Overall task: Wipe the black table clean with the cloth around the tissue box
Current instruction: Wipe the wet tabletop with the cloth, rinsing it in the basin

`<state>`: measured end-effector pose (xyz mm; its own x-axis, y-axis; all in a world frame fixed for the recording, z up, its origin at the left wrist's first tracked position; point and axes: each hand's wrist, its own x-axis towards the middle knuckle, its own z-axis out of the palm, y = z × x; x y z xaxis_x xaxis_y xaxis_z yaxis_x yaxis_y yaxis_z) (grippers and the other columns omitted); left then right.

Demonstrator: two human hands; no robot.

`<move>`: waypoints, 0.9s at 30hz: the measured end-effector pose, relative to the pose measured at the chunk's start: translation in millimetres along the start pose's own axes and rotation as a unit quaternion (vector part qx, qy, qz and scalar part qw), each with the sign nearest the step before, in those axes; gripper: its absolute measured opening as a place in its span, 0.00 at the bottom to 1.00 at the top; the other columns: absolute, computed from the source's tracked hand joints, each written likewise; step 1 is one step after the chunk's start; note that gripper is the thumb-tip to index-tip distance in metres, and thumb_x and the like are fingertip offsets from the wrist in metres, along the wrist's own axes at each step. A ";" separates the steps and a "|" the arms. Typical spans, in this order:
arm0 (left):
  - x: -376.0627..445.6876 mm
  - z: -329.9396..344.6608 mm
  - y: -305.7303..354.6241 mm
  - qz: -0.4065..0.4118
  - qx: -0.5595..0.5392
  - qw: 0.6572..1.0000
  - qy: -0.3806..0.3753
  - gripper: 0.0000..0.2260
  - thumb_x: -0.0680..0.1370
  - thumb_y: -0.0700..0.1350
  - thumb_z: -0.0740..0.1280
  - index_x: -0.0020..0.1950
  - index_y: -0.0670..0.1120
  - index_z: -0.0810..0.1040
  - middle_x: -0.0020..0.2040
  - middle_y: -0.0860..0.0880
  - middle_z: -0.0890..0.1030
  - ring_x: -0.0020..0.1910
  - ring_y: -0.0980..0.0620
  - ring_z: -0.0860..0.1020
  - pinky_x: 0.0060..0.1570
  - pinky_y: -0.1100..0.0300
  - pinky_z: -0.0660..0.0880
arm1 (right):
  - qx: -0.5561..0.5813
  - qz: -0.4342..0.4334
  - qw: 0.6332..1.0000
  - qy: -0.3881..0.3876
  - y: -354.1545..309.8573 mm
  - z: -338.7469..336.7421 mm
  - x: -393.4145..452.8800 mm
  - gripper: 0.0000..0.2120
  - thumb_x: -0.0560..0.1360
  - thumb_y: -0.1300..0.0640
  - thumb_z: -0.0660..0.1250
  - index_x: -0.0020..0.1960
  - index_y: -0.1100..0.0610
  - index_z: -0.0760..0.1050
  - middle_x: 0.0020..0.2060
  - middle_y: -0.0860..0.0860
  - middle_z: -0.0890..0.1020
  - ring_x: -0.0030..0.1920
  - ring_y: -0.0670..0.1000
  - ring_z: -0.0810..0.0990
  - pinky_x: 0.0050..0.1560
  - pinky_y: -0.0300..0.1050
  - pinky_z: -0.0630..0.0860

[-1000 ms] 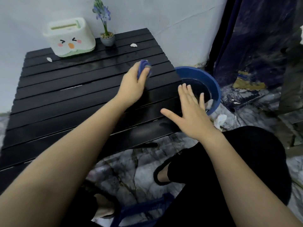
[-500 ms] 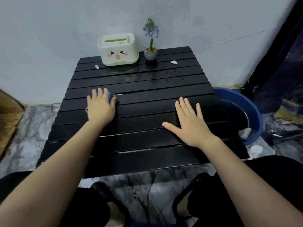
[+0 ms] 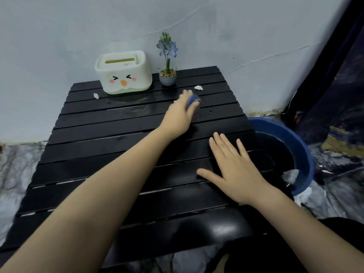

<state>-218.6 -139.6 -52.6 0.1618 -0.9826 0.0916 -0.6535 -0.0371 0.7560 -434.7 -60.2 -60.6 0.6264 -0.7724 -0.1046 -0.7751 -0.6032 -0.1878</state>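
Observation:
The black slatted table fills the middle of the head view, its far slats wet and shiny. A white tissue box with a cartoon face stands at the back, left of centre. My left hand reaches across to the far right part of the table and holds a bunched blue cloth down on the slats, blurred by motion. Flat on the near right part of the table lies my right hand, fingers spread and holding nothing.
A small potted blue flower stands just right of the tissue box. White scraps lie on the table: one near the cloth, one left of the box. A blue basin sits on the floor at the table's right edge.
My left hand has swept the cloth from the left-middle of the table to the far right, near the flower pot. My right hand has stayed flat on the table.

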 end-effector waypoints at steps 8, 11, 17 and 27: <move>10.8 -43.3 -79.2 -0.171 0.303 0.934 0.086 0.31 0.82 0.60 0.50 0.80 0.45 0.52 0.79 0.36 0.53 0.78 0.38 0.53 0.77 0.44 0.52 | 0.004 0.077 0.997 -0.007 25.4 0.4 11.9 0.51 0.72 0.22 0.35 0.81 0.57 0.36 0.81 0.53 0.37 0.79 0.50 0.32 0.79 0.58 0.35; 24.7 -19.6 -68.2 -0.142 0.330 0.930 0.082 0.28 0.84 0.54 0.50 0.78 0.38 0.54 0.79 0.34 0.54 0.77 0.36 0.54 0.76 0.43 0.51 | -0.014 0.084 0.996 0.002 23.1 6.2 13.1 0.52 0.71 0.22 0.31 0.81 0.58 0.36 0.81 0.55 0.36 0.79 0.52 0.31 0.79 0.60 0.36; 49.1 39.2 -9.8 -0.028 0.335 0.942 0.016 0.25 0.84 0.50 0.51 0.77 0.36 0.56 0.78 0.37 0.57 0.77 0.38 0.56 0.76 0.45 0.53 | -0.020 0.084 0.996 0.012 21.9 8.7 13.6 0.51 0.72 0.23 0.29 0.81 0.59 0.36 0.80 0.55 0.36 0.79 0.52 0.30 0.79 0.61 0.36; 50.0 69.6 31.1 0.153 0.012 0.983 -0.097 0.21 0.83 0.44 0.59 0.76 0.42 0.65 0.76 0.42 0.67 0.77 0.43 0.61 0.77 0.51 0.54 | 0.001 0.078 0.997 0.024 22.3 9.0 13.5 0.50 0.74 0.23 0.32 0.81 0.59 0.38 0.81 0.55 0.38 0.79 0.51 0.31 0.78 0.62 0.36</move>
<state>-282.3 -202.6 -69.6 -0.1880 -0.9647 0.1844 -0.6671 0.2632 0.6969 -442.8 -82.3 -75.0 0.4932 -0.8656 -0.0862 -0.8628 -0.4742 -0.1753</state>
